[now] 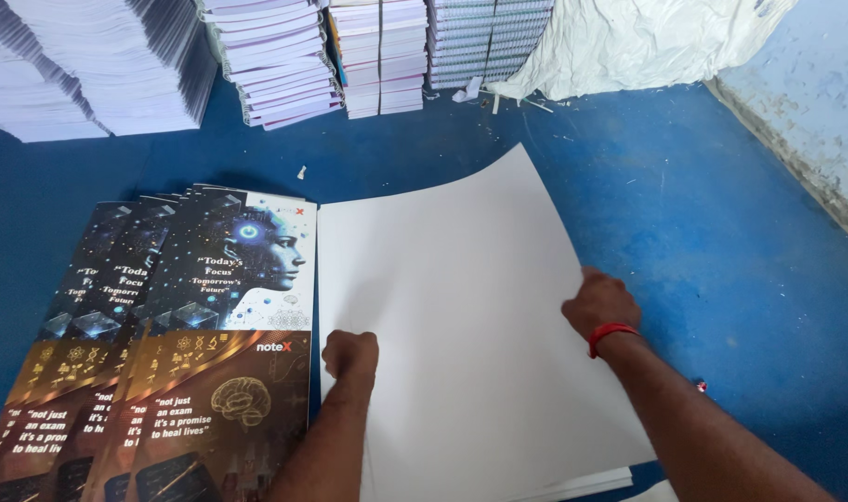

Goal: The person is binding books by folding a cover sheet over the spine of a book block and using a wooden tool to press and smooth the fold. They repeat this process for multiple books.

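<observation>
Pressing my clenched left hand (350,353) on the white sheet (461,316) near its left edge, I grip the right edge with my right hand (598,302); printed covers (210,344) abut left, open blue floor (721,232) right.

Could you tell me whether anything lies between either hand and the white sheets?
Nothing visible does. The left hand rests as a fist directly on the white sheets, and the right hand grips their right edge. The covers lie beside the sheets, to the left, clear of both hands.
</observation>
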